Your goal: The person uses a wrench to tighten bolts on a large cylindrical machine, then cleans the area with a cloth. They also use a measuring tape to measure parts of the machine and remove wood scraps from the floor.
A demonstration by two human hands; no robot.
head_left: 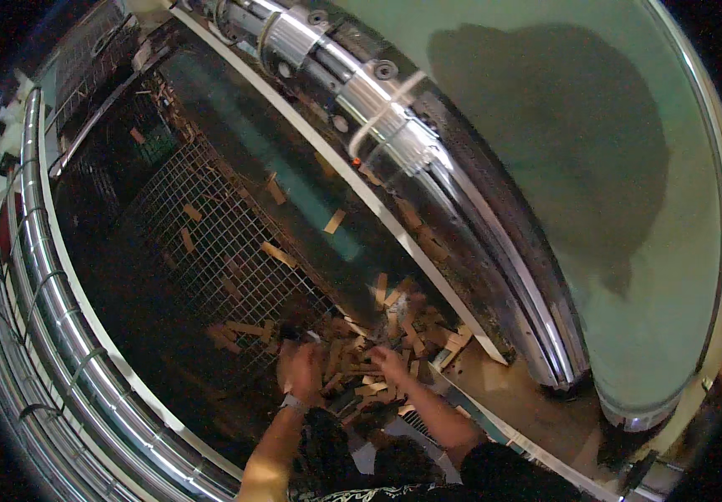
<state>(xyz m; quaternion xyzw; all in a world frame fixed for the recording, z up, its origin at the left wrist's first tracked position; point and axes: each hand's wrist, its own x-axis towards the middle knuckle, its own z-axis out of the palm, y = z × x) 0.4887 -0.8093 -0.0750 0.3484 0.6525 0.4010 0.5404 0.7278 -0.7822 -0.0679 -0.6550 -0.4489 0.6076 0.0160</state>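
Head view: the right hand (389,366) is hovering, fingers bending, over a pile of flat brown pieces (411,333) near a metal grate (220,219); the left hand (301,368) is blurring at the pile's edge. I cannot tell either's opening or grip. The pieces are looking light, stiff, suiting edge pinches.

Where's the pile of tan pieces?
In the head view, the pile is below centre, by the left hand and right hand, near the metal grid.
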